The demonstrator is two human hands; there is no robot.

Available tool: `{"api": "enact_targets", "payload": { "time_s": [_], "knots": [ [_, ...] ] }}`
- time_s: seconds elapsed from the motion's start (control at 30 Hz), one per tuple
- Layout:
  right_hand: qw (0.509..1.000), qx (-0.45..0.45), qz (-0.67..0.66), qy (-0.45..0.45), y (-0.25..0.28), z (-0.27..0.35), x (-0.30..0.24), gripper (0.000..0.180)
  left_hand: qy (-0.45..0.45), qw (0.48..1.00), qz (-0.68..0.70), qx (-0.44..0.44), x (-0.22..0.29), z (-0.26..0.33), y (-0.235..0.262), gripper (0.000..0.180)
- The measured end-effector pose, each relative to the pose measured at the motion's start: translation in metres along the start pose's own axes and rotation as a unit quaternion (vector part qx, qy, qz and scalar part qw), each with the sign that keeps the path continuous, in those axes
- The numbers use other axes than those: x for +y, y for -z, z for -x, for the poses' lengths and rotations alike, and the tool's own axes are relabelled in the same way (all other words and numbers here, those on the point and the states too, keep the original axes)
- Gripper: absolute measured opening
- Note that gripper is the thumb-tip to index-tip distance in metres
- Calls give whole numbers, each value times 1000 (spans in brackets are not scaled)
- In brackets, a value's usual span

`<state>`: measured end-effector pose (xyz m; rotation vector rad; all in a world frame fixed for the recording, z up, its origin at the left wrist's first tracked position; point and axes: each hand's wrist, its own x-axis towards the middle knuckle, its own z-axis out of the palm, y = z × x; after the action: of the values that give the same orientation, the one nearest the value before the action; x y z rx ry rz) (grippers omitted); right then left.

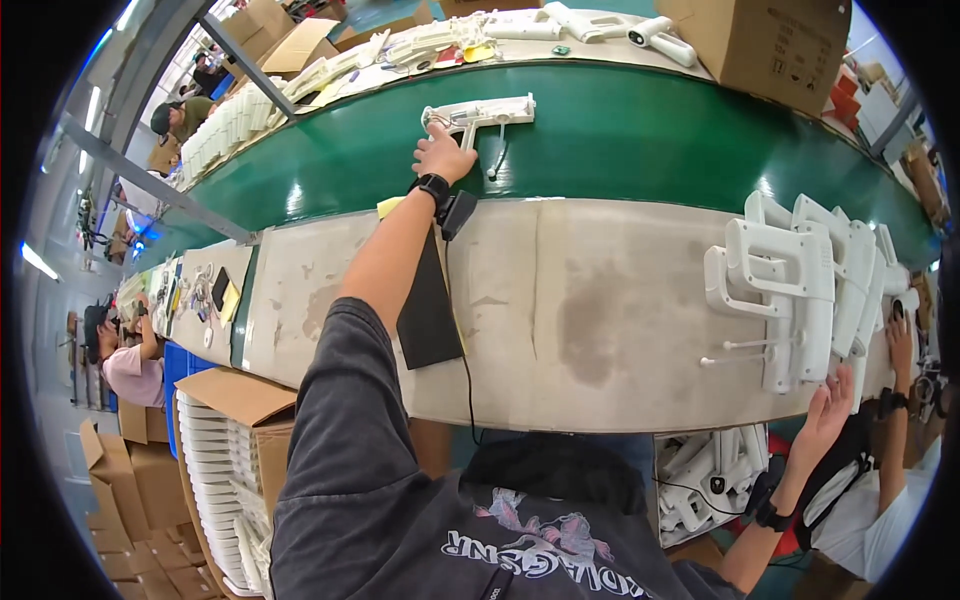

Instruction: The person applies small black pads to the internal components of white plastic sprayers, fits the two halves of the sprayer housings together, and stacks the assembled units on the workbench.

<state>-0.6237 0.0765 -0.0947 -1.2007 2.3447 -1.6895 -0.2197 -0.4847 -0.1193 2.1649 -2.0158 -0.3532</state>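
Where the green belt (640, 130) runs behind the bench (660, 385), the left hand (443, 157) meets a white housing (505, 108)

Although the reach is long, the left hand gets to the handle end of the gun-shaped housing, which lies on the belt with a thin lead (501, 155) hanging from it; the fingers are part-bent and slightly spread there, but I cannot tell whether they grip or merely touch it. The right hand (826, 410) is open, fingers loosely extended beside the lower end of a pile of white units (815, 300) on the bench's right; it appears to hold nothing, and contact with the pile is unclear; a co-worker's hand (900, 340) is near, farther right.

The step in hand looks like picking up or setting down the housing, though this view does not settle which; if a pick-up, the next move calls for closing thumb and fingers about the handle, then lifting with the lead kept clear of the black pad (430, 315); if a set-down, for a clean release that leaves the lead untugged.
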Motion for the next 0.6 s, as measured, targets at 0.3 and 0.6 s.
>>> {"api": "enact_targets", "payload": {
  "time_s": [0.3, 0.6],
  "knots": [
    [992, 19, -26, 124, -24, 15, -55, 35, -95, 983, 107, 116, 10, 112, 50, 89],
    [842, -446, -261, -154, -106, 21, -118, 28, -167, 973, 147, 60, -23, 295, 29, 80]
  ]
}}
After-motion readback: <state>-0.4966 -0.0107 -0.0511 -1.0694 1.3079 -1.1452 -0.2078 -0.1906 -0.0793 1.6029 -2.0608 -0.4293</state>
